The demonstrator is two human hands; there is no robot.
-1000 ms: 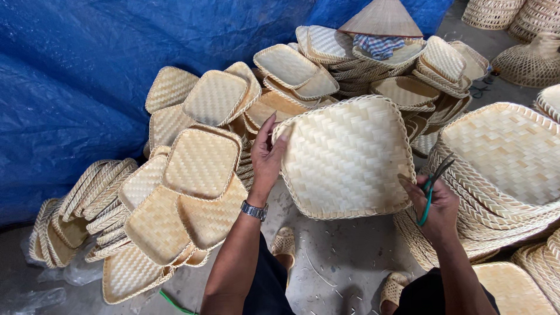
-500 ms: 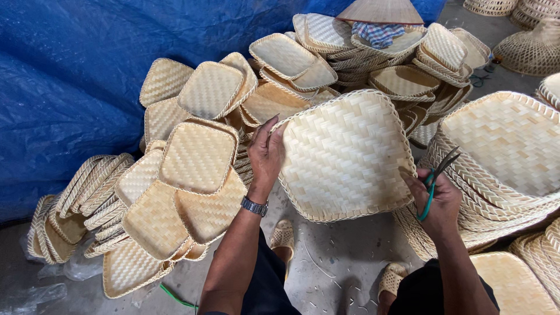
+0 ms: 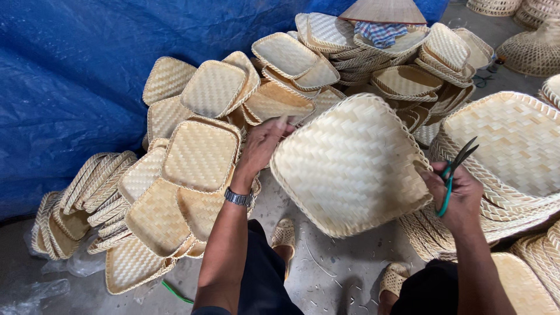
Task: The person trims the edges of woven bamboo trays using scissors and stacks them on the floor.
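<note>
Hands hold a square woven tray bottom-up between them: the left hand grips its upper-left rim, the right hand closes on green-handled scissors at its right edge. Tray corners point up and down, diagonal tilted. Stacked trays crowd beyond the fingers; bare floor lies below.

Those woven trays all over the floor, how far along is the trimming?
Many square woven trays already lie heaped by the blue tarp; whether they are finished cannot be told. In hand: the left hand and right hand hold one tray bottom-up, the right also gripping green-handled scissors. A stack of larger trays sits on the right.
</note>
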